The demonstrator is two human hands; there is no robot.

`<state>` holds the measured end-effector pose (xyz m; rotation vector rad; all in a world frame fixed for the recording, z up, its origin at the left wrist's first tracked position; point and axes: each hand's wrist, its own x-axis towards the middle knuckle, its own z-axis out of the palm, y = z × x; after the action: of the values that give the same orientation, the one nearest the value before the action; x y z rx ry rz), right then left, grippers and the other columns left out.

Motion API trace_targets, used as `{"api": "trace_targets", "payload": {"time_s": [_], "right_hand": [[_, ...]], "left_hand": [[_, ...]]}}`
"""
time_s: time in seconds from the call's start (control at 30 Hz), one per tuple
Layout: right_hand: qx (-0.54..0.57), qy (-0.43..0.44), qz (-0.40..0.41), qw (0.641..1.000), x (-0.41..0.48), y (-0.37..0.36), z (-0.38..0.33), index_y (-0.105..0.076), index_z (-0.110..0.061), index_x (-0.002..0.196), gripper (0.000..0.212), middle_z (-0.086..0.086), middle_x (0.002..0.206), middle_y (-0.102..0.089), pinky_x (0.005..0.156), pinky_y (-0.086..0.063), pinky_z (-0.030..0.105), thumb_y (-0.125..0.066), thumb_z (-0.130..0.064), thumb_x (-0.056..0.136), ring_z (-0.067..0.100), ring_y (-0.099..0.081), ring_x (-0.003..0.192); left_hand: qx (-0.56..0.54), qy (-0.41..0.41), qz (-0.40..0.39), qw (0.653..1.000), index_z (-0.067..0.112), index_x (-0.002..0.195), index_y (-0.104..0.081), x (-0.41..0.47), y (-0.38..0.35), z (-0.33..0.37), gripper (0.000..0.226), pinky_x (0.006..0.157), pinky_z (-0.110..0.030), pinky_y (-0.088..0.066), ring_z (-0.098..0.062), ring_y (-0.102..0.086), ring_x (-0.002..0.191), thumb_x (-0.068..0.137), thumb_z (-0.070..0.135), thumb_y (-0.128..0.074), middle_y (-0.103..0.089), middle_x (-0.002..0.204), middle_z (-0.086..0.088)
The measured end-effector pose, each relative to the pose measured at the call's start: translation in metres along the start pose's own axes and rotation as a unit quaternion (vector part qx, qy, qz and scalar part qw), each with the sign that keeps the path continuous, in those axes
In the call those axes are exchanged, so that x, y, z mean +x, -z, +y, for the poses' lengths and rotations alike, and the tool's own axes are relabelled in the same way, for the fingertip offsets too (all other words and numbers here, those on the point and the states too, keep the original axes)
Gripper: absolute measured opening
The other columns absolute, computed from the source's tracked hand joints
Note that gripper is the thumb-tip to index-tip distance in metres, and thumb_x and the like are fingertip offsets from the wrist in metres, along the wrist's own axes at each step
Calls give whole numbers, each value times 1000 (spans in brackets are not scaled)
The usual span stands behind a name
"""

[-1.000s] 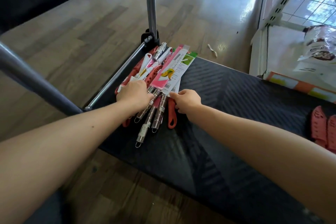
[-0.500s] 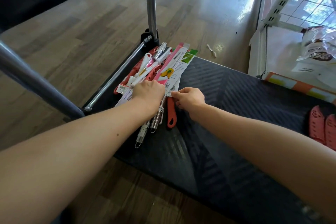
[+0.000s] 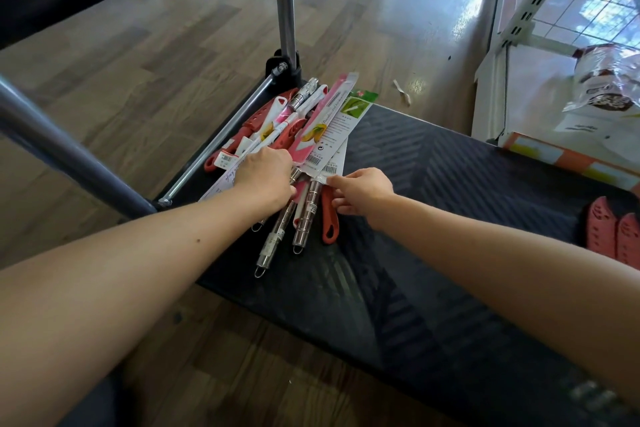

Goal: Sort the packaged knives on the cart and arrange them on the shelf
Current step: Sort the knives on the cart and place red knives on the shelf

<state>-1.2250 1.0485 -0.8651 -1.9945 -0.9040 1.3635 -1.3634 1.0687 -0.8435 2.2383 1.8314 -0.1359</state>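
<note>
A pile of packaged knives lies in the far left corner of the black cart deck. It holds pink, white and green card sleeves, red plastic handles and steel handles that point toward me. My left hand lies on the middle of the pile, its fingers curled down over the packages and out of sight. My right hand pinches the lower corner of a white card sleeve between thumb and forefinger, just above a red handle.
The cart's steel handle posts rise at the pile's far corner and cross at the left. Two red perforated items lie at the deck's right edge. A white shelf unit, an orange box and a printed bag stand at the right.
My left hand slid right from the pile's left edge to its middle, uncovering a white sleeve and a price tag at the left. My right hand stayed at the sleeve's corner.
</note>
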Motion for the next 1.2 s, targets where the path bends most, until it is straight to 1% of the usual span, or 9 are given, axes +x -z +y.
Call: {"api": "trace_targets", "payload": {"time_s": [0.2, 0.4, 0.57, 0.67, 0.8, 0.87, 1.0, 1.1, 1.2], "right_hand": [[-164, 95, 36, 981, -19, -8, 12, -55, -14, 56, 36, 3, 53, -60, 64, -56, 29, -62, -33, 86, 14, -59, 49], [-167, 83, -36, 982, -33, -19, 9, -66, -5, 78, 36, 6, 63, -66, 57, -58, 27, -66, -40, 84, 13, -61, 47], [-170, 69, -45, 982, -33, -25, 6, -61, -13, 74, 24, -2, 56, -58, 38, -45, 14, -68, -34, 84, 6, -51, 40], [-152, 58, -54, 985, -33, -23, 7, -62, -12, 72, 22, 1, 55, -57, 46, -47, 18, -68, -30, 83, 7, -49, 40], [-109, 24, -65, 992, -30, -20, 9, -62, -11, 72, 18, 0, 53, -56, 49, -48, 20, -68, -26, 81, 7, -49, 40], [-96, 12, -73, 993, -28, -17, 11, -63, -9, 74, 17, 0, 53, -55, 55, -49, 22, -67, -25, 78, 9, -50, 44], [-106, 28, -66, 992, -33, -2, 14, -65, -9, 78, 21, 1, 58, -56, 64, -50, 26, -66, -29, 81, 11, -52, 51], [-128, 70, -17, 989, -41, 14, 17, -69, -9, 88, 25, -1, 64, -60, 61, -48, 23, -64, -33, 84, 9, -55, 56], [-125, 89, 17, 988, -46, 31, 20, -67, -14, 83, 21, -4, 65, -60, 57, -45, 22, -65, -36, 83, 8, -53, 58]], "left_hand": [[43, 2, -13, 999, 6, 92, -54, -3, 2, 2, 34, 74, -34, -46, -31, -60, 99, 84, 38, -65, -60, 98, -12], [-36, 32, -78, 996, 11, 56, -41, -2, 8, -6, 50, 67, -28, -42, -21, -53, 72, 76, 45, -70, -43, 57, -1], [-80, 47, -83, 992, 7, 78, -59, -10, -1, -12, 31, 69, -28, -43, -22, -61, 91, 77, 36, -72, -61, 80, -4], [-129, 92, -94, 983, 7, 107, -63, -10, -1, -17, 42, 75, -30, -47, -23, -61, 101, 77, 35, -73, -65, 107, -7], [-200, 124, -125, 964, 6, 120, -58, -14, -3, -17, 50, 72, -28, -45, -25, -60, 106, 80, 34, -70, -61, 117, -12], [-233, 123, -145, 954, 5, 120, -57, -16, -3, -13, 48, 70, -27, -46, -26, -60, 106, 83, 33, -68, -62, 113, -13], [-311, 88, -134, 937, 4, 92, -69, -23, -4, -5, 26, 79, -33, -49, -21, -59, 84, 84, 28, -66, -62, 81, -7], [-377, 76, -134, 913, 3, 88, -70, -27, -8, 4, 24, 90, -38, -51, -23, -61, 87, 84, 27, -66, -66, 84, -9], [-403, 53, -137, 903, 1, 99, -69, -30, -9, 17, 27, 92, -38, -50, -23, -61, 92, 87, 25, -63, -67, 96, -10]]}}
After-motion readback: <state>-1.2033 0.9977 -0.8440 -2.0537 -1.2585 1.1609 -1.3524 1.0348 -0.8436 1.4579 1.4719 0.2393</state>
